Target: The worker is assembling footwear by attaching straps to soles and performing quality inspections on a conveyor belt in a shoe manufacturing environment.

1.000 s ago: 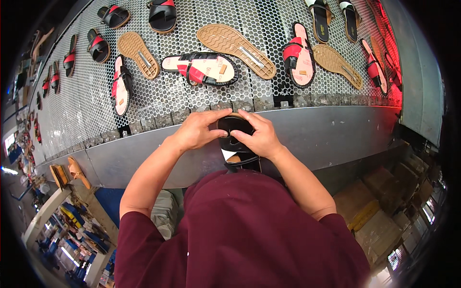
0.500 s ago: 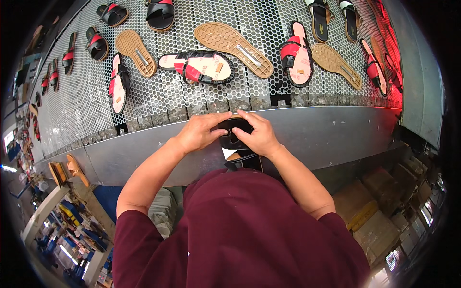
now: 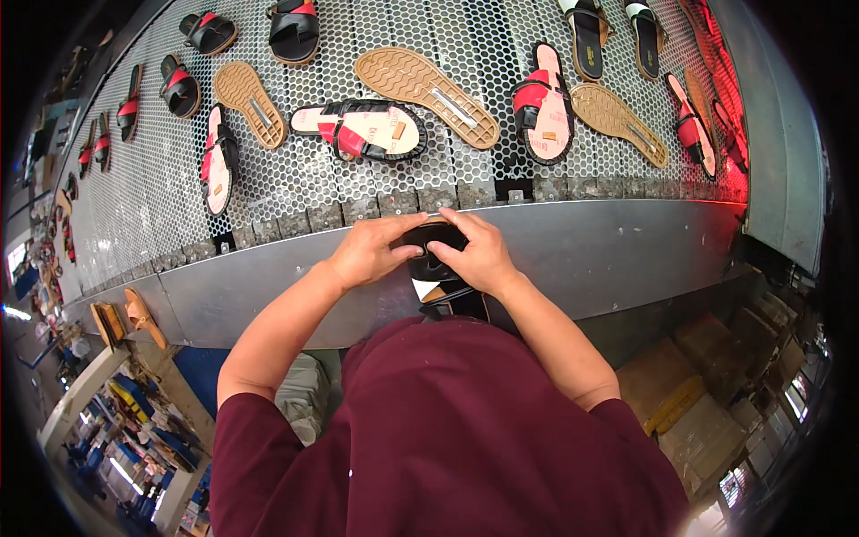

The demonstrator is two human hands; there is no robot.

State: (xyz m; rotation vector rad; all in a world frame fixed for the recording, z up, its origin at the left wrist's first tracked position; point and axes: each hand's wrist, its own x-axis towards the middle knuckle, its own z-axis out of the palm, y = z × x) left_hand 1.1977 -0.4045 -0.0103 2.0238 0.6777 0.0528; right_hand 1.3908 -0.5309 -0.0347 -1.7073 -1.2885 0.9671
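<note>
Close against my body, over the metal ledge, I hold a black sandal with a partly visible white strap piece. My left hand is closed around the left side of its toe end. On the opposite side my right hand grips the same end. Both thumbs press on the black footbed while the fingertips meet at the tan front edge. My forearms and shirt front surround the sandal, and its heel part near the shirt is hard to make out.
Beyond the metal ledge runs a honeycomb-patterned conveyor. On it lie tan soles, upturned red-and-black sandal uppers and finished sandals. Red light glows beside a grey panel at right. Tan sandals rest at left.
The soles and sandals on the conveyor have shifted slightly left and nearer. My hands keep their grip on the black sandal, with only a tiny leftward shift.
</note>
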